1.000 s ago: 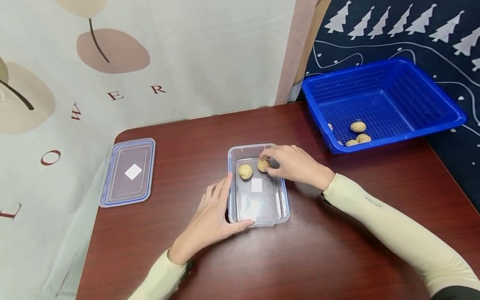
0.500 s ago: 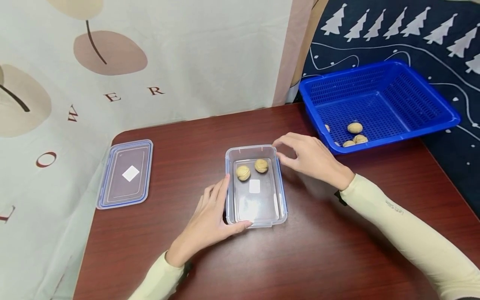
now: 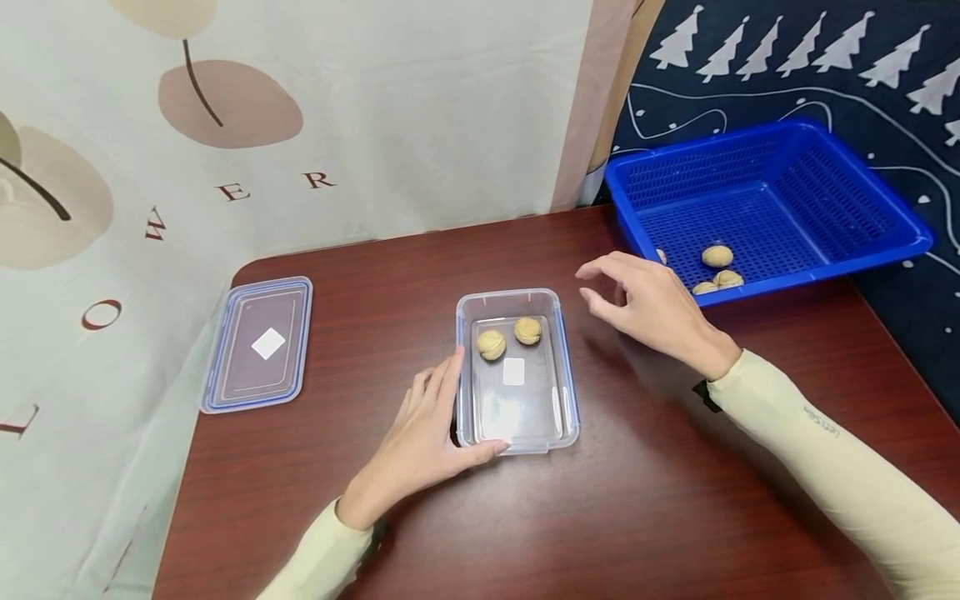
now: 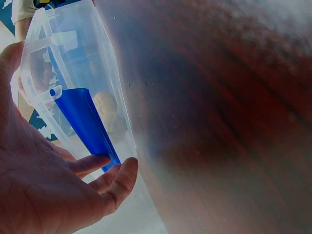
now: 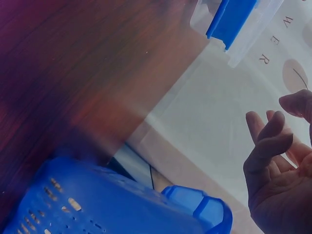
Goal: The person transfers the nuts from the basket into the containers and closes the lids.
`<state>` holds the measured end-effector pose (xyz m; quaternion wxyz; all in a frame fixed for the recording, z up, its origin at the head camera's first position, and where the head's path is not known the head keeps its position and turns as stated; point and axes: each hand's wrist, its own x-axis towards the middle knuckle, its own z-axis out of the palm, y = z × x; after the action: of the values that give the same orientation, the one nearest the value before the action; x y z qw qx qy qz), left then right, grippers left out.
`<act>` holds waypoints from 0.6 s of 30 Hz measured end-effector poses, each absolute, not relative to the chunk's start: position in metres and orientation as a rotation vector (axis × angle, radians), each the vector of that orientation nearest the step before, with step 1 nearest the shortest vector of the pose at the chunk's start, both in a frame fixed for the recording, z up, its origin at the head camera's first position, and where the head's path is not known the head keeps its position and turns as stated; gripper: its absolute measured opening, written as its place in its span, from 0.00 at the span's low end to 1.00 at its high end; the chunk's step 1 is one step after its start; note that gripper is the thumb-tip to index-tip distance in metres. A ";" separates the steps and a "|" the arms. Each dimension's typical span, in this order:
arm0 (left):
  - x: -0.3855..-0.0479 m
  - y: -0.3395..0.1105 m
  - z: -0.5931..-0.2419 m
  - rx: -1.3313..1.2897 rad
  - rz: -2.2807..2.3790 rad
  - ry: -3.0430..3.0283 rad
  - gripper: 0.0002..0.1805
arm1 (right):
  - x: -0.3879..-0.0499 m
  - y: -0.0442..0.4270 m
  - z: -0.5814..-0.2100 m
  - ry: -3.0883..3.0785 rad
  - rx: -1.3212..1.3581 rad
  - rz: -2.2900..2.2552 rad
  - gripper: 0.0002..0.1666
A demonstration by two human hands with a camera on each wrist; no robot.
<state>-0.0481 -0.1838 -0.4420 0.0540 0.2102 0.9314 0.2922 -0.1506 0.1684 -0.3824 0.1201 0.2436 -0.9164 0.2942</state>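
In the head view a clear plastic food container (image 3: 517, 408) stands on the table with two walnuts inside: a left walnut (image 3: 491, 344) and a right walnut (image 3: 528, 331). My left hand (image 3: 420, 437) rests against its near left corner, fingers along the left side and thumb at the front rim. The left wrist view shows those fingers by the container's blue side clip (image 4: 87, 124). My right hand (image 3: 648, 304), with nothing in it, hovers between the container and a blue basket (image 3: 757, 293), thumb and fingers apart. Several walnuts (image 3: 717, 256) lie in the basket, some partly hidden.
A clear lid (image 3: 258, 375) with a blue seal and a white square label lies at the table's left. Behind the dark red table (image 3: 420, 275) hang a pale printed cloth (image 3: 420, 100) and a dark cloth with white trees (image 3: 750, 100).
My right hand has let go of the right walnut inside the container, come out over the rim, and moved right toward the basket. My left hand has stayed at the container.
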 end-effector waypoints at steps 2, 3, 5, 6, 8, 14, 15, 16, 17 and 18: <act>-0.048 -0.184 -0.442 0.640 0.894 2.829 0.73 | -0.151 0.171 -0.381 -2.656 0.702 0.846 0.16; -0.048 -0.184 -0.442 0.641 0.895 2.828 0.73 | -0.151 0.172 -0.381 -2.642 0.697 0.841 0.16; -0.048 -0.184 -0.442 0.639 0.896 2.830 0.73 | -0.153 0.176 -0.379 -2.609 0.685 0.836 0.16; -0.048 -0.184 -0.442 0.637 0.895 2.829 0.73 | -0.153 0.178 -0.378 -2.594 0.673 0.838 0.15; -0.048 -0.185 -0.442 0.633 0.893 2.829 0.73 | -0.155 0.183 -0.376 -2.570 0.645 0.855 0.15; -0.048 -0.185 -0.443 0.640 0.887 2.831 0.73 | -0.162 0.196 -0.372 -2.530 0.546 0.872 0.15; -0.048 -0.185 -0.443 0.642 0.885 2.832 0.73 | -0.163 0.198 -0.372 -2.529 0.527 0.862 0.15; -0.048 -0.185 -0.443 0.642 0.884 2.833 0.73 | -0.164 0.200 -0.372 -2.528 0.510 0.855 0.15; -0.048 -0.185 -0.443 0.641 0.884 2.832 0.73 | -0.165 0.202 -0.372 -2.528 0.493 0.854 0.15; -0.048 -0.185 -0.443 0.640 0.885 2.831 0.73 | -0.165 0.204 -0.372 -2.530 0.476 0.851 0.15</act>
<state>-0.0476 -0.1846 -0.4429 0.0535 0.2106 0.9316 0.2914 -0.1654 0.2042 -0.3723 0.2134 0.1714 -0.9116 0.3068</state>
